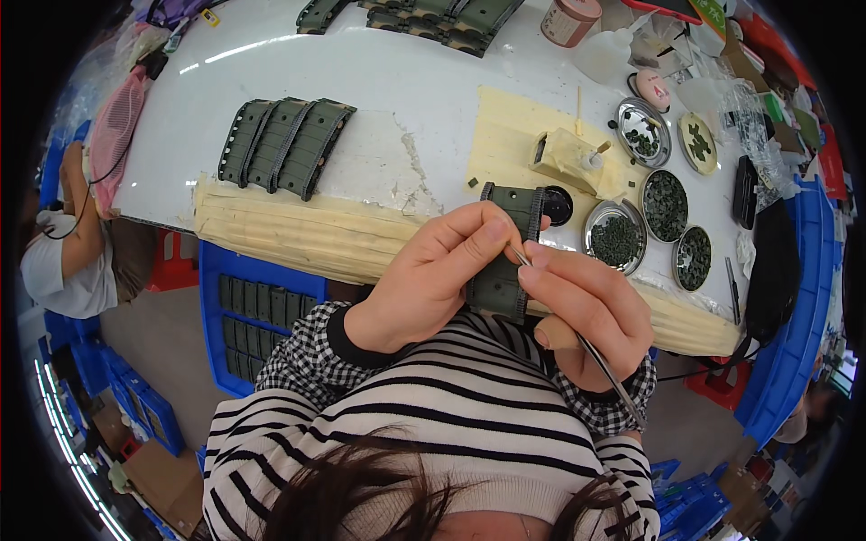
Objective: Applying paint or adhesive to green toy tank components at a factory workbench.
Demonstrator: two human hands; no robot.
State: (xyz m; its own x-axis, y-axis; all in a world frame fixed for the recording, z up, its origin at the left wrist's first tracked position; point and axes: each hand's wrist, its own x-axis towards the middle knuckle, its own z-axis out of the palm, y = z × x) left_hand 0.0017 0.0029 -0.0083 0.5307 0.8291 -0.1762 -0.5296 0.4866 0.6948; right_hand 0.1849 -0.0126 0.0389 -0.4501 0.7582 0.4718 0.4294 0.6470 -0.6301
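Observation:
My left hand (431, 275) is closed on a dark green, slightly curved plastic panel (494, 279) with ridged edges, held above the table's front edge. In my right hand (591, 311) are slim metal tweezers (606, 362), slanting down to the right past my palm. Their tip meets the panel's face beside my left thumb and fingertips; whether a small piece sits there is hidden. A tan wrap covers part of a right-hand digit. Just beyond my right hand stands a metal dish (589, 236) of small dark green pieces.
Two tins (642, 203) (677, 263) of small pieces, another steel dish (622, 153) and a taped block (577, 167) stand at right. Joined green panels (284, 144) lie at left. Below, a blue crate (210, 307) holds rows of panels. Another person (77, 261) sits far left.

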